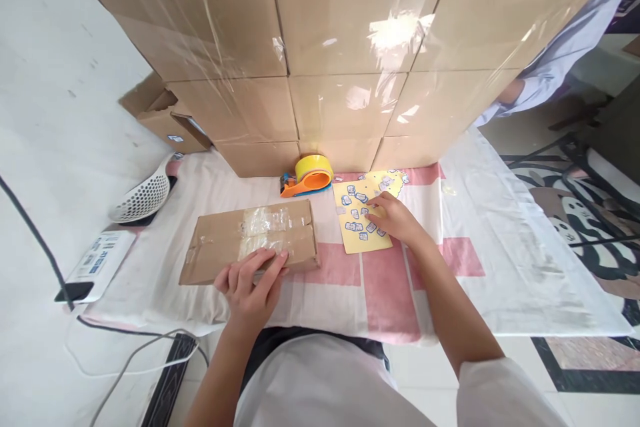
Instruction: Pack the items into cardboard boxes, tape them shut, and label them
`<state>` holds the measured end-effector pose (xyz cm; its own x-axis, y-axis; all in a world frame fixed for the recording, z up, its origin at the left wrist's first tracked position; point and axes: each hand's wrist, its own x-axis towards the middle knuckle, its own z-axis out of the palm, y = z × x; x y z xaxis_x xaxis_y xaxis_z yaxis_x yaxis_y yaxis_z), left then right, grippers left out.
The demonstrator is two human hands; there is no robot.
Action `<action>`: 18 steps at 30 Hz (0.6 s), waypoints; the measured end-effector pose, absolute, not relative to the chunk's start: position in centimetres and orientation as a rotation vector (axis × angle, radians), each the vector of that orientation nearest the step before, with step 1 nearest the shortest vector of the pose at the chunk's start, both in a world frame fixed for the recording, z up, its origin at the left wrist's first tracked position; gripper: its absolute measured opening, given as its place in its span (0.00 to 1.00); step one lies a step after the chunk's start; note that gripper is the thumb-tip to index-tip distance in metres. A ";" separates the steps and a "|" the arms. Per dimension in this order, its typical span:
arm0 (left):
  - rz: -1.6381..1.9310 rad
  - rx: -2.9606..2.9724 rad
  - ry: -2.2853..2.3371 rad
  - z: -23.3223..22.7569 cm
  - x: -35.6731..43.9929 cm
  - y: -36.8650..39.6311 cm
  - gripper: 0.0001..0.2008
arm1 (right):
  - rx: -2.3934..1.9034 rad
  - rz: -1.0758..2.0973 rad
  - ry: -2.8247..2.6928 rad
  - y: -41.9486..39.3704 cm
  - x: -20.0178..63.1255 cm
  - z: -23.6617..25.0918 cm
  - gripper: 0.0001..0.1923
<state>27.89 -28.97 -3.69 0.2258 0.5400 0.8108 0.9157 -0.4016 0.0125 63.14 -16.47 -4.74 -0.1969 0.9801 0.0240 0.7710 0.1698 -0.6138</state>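
Note:
A taped brown cardboard box (217, 235) lies flat on the cloth in front of me. My left hand (253, 280) rests on its near edge, fingers laid over the top and a little apart. To the right is a yellow sheet (353, 243) dotted with small blue-outlined, sticker-like pictures. Over its right side hovers or rests my right hand (393, 217), thumb and index finger spread; I see nothing between them. Whether those fingertips touch the sheet I cannot tell. Behind the box stands an orange tape dispenser (307, 181) with a yellow roll.
Film-wrapped stacked cartons (345, 103) wall off the table's back. On the left are an open carton (183, 130), a white perforated holder (145, 200), a white flat box (100, 263) and cables (140, 353). Another person's sleeve (560, 60) shows at right. Pink-and-white cloth (390, 300) covers the table.

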 end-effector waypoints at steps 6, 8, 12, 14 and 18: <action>-1.059 -2.042 -1.314 -4.1 27.7 -28.9 0.22 | -1.595 0.584 -2.108 -16.7 62.8 -5.4 0.18; -1.046 -2.043 -1.319 -4.3 27.6 -28.9 0.22 | -1.591 0.525 -2.103 -16.6 62.2 -5.7 0.21; -1.033 -2.032 -1.349 -4.7 27.4 -28.9 0.20 | -1.751 0.344 -2.000 -16.2 61.1 -6.3 0.27; -1.031 -2.019 -1.348 -4.8 27.4 -28.9 0.19 | -1.787 0.310 -2.004 -16.0 60.9 -6.6 0.27; -1.029 -1.989 -1.345 -4.9 27.6 -28.8 0.17 | -1.785 0.294 -1.928 -15.6 60.6 -7.2 0.21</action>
<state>27.56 -28.77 -4.85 0.2172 0.5314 0.8188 0.9293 -0.3692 -0.0069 60.64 -15.64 -7.15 -0.0222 0.9780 0.2076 0.8717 0.1206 -0.4749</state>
